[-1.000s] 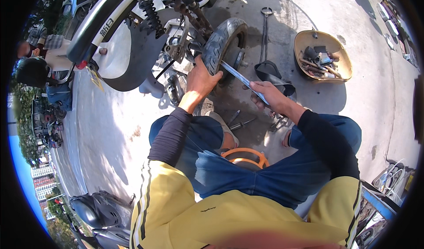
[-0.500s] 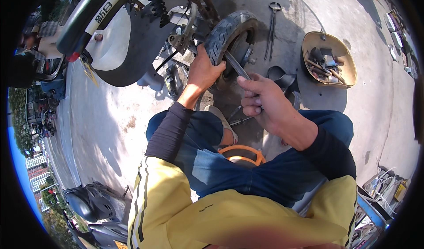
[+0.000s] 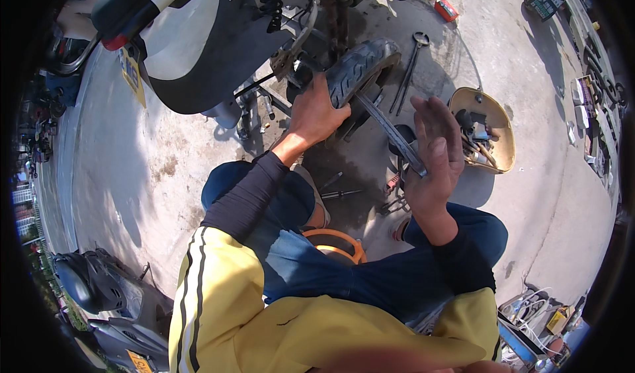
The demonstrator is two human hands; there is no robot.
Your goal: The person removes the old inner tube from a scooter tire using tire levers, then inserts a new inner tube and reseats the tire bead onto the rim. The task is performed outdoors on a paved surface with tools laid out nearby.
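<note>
My left hand (image 3: 316,116) is wrapped round the near side of a black scooter tire (image 3: 364,65), its thumb against the sidewall. A long flat metal tire lever (image 3: 390,129) has its far end at the tire's edge and slants toward me. My right hand (image 3: 436,165) has its fingers stretched up and its palm against the lever's near end. How deep the lever's tip sits is hidden by the tire. Above the wheel stands the raised scooter's frame, with a black spring shock absorber (image 3: 272,2).
Long-handled pincers (image 3: 411,65) lie beyond the wheel. To the right stands a beige tub (image 3: 506,141) of tools. Slim tools (image 3: 340,193) lie near my feet, close to an orange ring (image 3: 360,247). A red box (image 3: 446,9) lies farther off; a dark scooter (image 3: 92,287) stands at lower left.
My right hand has gone from gripping the lever to fingers spread with the palm at its end. The lever's near end has swung right and down. The view has shifted.
</note>
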